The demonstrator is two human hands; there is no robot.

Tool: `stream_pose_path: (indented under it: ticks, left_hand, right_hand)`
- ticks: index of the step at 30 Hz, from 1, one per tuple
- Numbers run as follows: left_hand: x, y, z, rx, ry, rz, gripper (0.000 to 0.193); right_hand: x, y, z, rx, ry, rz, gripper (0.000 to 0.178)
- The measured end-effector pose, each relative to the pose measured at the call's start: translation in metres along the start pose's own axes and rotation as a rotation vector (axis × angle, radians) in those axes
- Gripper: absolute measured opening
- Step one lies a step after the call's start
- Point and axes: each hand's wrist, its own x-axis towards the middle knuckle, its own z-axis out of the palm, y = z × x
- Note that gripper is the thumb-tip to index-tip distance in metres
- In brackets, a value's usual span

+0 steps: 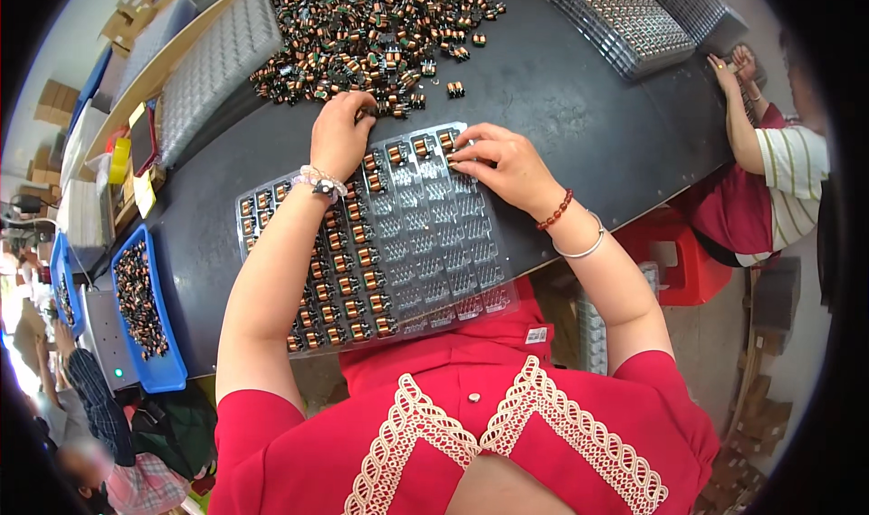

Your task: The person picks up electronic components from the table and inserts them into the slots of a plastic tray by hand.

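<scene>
A clear plastic tray (441, 234) with rows of moulded pockets lies at the table's near edge. Small copper-wound coils (342, 262) with black ends sit in its left columns and along its far row; the pockets at the right show bare plastic. My right hand (509, 166) reaches over the tray's far right corner, thumb and forefinger closed about a copper coil (446, 141) at the corner pocket. My left hand (342, 135) is at the near edge of a heap of loose coils (380, 35), fingers curled; what they hold, if anything, is hidden.
Stacked clear trays of coils (625, 22) stand at the far right, beside a co-worker's hands (735, 70). More clear trays (217, 67) lean at the far left. A blue bin of small parts (172, 370) sits at the left; a red stool (692, 262) stands at the right.
</scene>
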Motion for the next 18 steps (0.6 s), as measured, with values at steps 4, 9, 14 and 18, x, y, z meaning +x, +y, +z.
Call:
stream_pose_path:
  ticks: [4, 9, 14, 18]
  left_hand:
    - [0.001, 0.002, -0.001, -0.162, 0.072, -0.103, 0.02]
    - [0.0, 0.003, -0.007, 0.19, 0.043, 0.001, 0.019]
    - [-0.01, 0.014, -0.019, -0.021, 0.109, -0.026, 0.016]
    - [-0.046, 0.039, -0.029, -0.103, -0.022, 0.23, 0.014]
  right_hand:
    - [0.025, 0.014, -0.013, -0.067, 0.143, -0.131, 0.013]
    - [0.063, 0.038, -0.006, -0.444, 0.119, 0.09, 0.018]
    - [0.065, 0.044, -0.008, -0.527, 0.106, -0.033, 0.015]
    - [0.044, 0.012, -0.009, -0.182, 0.097, 0.011, 0.015]
